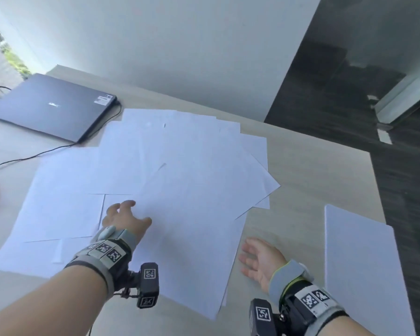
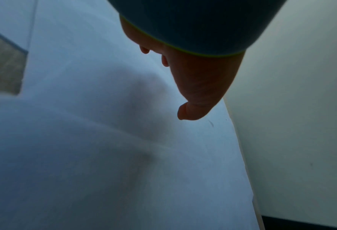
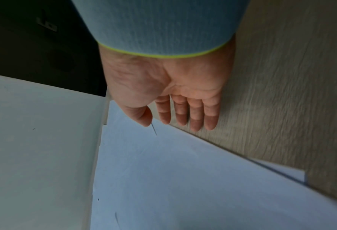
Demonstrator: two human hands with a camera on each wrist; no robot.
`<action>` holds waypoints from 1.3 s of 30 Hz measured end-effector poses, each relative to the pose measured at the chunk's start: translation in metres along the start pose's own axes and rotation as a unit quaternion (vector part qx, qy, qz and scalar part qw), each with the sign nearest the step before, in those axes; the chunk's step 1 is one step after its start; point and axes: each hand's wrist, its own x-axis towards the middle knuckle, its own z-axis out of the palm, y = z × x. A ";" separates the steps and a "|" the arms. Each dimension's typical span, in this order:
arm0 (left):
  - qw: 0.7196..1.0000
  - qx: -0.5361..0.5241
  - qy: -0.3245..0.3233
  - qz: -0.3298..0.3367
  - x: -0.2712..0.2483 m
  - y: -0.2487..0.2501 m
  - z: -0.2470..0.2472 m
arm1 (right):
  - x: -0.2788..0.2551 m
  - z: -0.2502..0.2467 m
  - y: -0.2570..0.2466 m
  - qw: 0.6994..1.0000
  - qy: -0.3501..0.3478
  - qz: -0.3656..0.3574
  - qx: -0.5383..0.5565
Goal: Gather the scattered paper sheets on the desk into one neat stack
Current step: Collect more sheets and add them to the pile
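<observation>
- Judged from how things lie, the task is barely begun: the sheets (image 1: 179, 180) are fanned out loose and overlapping across the worktop (image 1: 308, 170), ahead of and between both hands, with no common edge.
- One block of paper (image 1: 359, 263) lies apart, just outside the right hand; whether it is a started stack or a single sheet I cannot tell.
- Left to do: draw the spread together, square its edges, and join it with that separate paper.
- Left hand (image 1: 124, 220): fingers spread and only lightly bent, lying on the sheets and grasping nothing; it looks to press or slide them.
- Right hand (image 1: 259, 259): released, fingers straight and together, on bare worktop just beside the near right edge of the sheets, holding nothing.
- A shut laptop (image 1: 49, 105) lies well beyond the left hand.
</observation>
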 end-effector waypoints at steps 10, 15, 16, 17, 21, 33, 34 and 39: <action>0.995 -0.017 -0.093 -0.016 0.044 0.004 -0.014 | -0.008 0.041 -0.004 0.998 0.038 -0.012 -0.040; 0.992 -0.017 -0.124 -0.017 0.042 0.012 -0.005 | -0.007 0.048 -0.005 0.998 0.042 -0.017 -0.051; 0.992 -0.004 -0.129 -0.014 0.039 0.014 -0.003 | -0.007 0.048 -0.006 0.998 0.041 -0.018 -0.052; 0.991 0.005 -0.134 -0.011 0.036 0.016 0.000 | -0.005 0.048 -0.006 0.998 0.041 -0.018 -0.054; 0.995 0.003 -0.098 0.016 0.020 0.024 0.013 | 0.000 0.046 -0.010 0.997 0.039 -0.019 -0.063; 0.993 0.078 -0.079 0.041 0.001 0.046 0.031 | 0.015 0.041 -0.022 0.999 -0.003 0.009 -0.051; 0.994 0.065 -0.083 0.033 0.001 0.048 0.029 | 0.017 0.040 -0.023 0.999 -0.005 0.012 -0.050; 0.988 -0.031 -0.143 0.052 0.009 0.053 0.021 | 0.028 0.036 -0.033 0.993 -0.009 0.005 -0.116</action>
